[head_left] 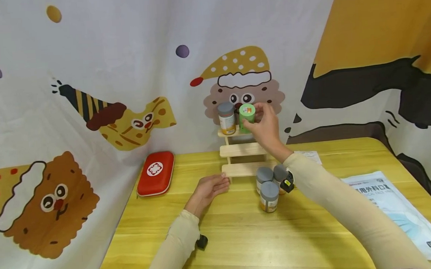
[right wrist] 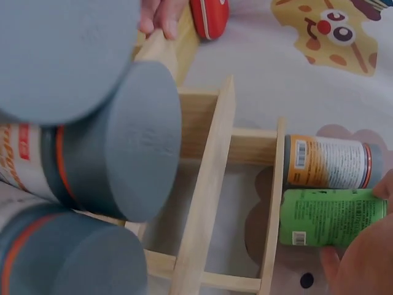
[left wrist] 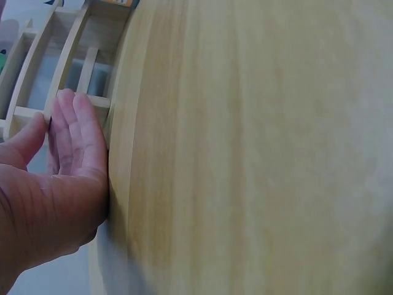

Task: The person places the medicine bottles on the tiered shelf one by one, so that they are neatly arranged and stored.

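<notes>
A three-step wooden rack (head_left: pixel 240 150) stands near the back of the table. My right hand (head_left: pixel 268 127) holds a green cylindrical can (head_left: pixel 246 115) between thumb and fingers, its base at the top step. Close to the can's left, a grey-lidded jar (head_left: pixel 227 119) stands upright on that step. In the right wrist view the green can (right wrist: pixel 331 216) lies alongside the orange-and-white jar label (right wrist: pixel 325 161). Fingers extended, my left hand (head_left: pixel 210 188) touches the left end of the lowest step; the left wrist view shows this hand (left wrist: pixel 67 166) against the rack's side.
Three grey-lidded jars (head_left: pixel 269 196) cluster before the rack's right side, below my right forearm. A red zipped case (head_left: pixel 156 174) lies at the back left. On the right are a mask packet (head_left: pixel 399 214) and a small white paper (head_left: pixel 309 157). A printed curtain hangs behind.
</notes>
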`<state>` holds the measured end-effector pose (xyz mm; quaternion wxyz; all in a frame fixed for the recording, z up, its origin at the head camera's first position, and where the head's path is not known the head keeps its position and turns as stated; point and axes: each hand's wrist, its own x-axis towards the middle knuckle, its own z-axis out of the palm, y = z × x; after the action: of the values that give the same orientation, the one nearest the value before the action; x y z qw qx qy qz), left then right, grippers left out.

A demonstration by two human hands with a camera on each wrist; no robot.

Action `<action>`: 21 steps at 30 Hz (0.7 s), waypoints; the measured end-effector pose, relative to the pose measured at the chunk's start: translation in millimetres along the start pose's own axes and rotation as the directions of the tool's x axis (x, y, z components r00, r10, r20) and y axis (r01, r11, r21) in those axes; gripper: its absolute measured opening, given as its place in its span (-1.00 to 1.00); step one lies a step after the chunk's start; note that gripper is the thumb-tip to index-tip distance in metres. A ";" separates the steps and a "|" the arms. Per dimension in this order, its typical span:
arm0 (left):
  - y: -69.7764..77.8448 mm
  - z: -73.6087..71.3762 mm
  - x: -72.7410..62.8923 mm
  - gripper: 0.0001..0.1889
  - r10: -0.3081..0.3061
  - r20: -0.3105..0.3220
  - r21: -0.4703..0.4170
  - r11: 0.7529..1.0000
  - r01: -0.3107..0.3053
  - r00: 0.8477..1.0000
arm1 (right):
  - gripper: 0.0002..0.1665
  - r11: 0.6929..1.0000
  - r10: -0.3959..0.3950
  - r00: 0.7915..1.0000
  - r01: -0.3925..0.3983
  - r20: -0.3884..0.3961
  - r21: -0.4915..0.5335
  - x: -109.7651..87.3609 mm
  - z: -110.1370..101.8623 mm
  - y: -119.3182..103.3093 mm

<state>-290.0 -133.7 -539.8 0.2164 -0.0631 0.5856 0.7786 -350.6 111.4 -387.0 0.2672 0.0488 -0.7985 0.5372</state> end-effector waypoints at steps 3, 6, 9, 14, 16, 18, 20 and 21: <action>0.6 -0.5 0.1 -0.50 0.001 0.005 0.003 1.000 -0.001 1.000 | -0.41 0.998 0.018 1.000 -0.017 0.002 -0.064 3.9 0.4 -1.3; 0.9 -1.1 0.6 -0.51 0.001 0.005 -0.001 1.000 -0.001 1.000 | -0.40 0.994 0.026 1.000 -0.025 0.003 -0.104 7.0 1.9 -3.7; 1.1 -1.6 1.3 -0.52 0.001 -0.004 -0.009 1.000 -0.001 1.000 | -0.37 0.992 0.038 0.999 -0.037 0.005 -0.121 9.5 3.7 -5.7; 0.6 -1.3 1.7 -0.51 0.002 -0.003 -0.005 1.000 -0.002 1.000 | -0.35 0.990 0.077 0.997 -0.077 -0.003 -0.116 12.1 4.0 -5.2; 0.2 -1.1 1.5 -0.51 -0.001 0.000 -0.001 1.000 0.001 1.000 | -0.35 0.990 0.089 0.996 -0.088 -0.003 -0.108 12.6 3.4 -4.6; 0.0 -0.6 0.8 -0.51 -0.005 0.000 0.002 1.000 0.005 1.000 | -0.35 0.990 0.098 0.995 -0.097 0.002 -0.105 13.1 2.6 -4.6; -0.1 -0.1 0.1 -0.52 -0.007 0.000 0.005 1.000 0.007 1.000 | -0.34 0.989 0.106 0.994 -0.104 0.011 -0.107 13.7 2.2 -4.5; 0.0 0.2 -0.3 -0.52 -0.007 0.001 0.007 1.000 0.007 1.000 | -0.34 0.989 0.109 0.994 -0.107 0.014 -0.107 14.1 2.0 -4.7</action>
<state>-289.7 -133.5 -539.6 0.2195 -0.0638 0.5879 0.7759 -361.7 110.7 -376.9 0.2320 -0.0034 -0.8300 0.5072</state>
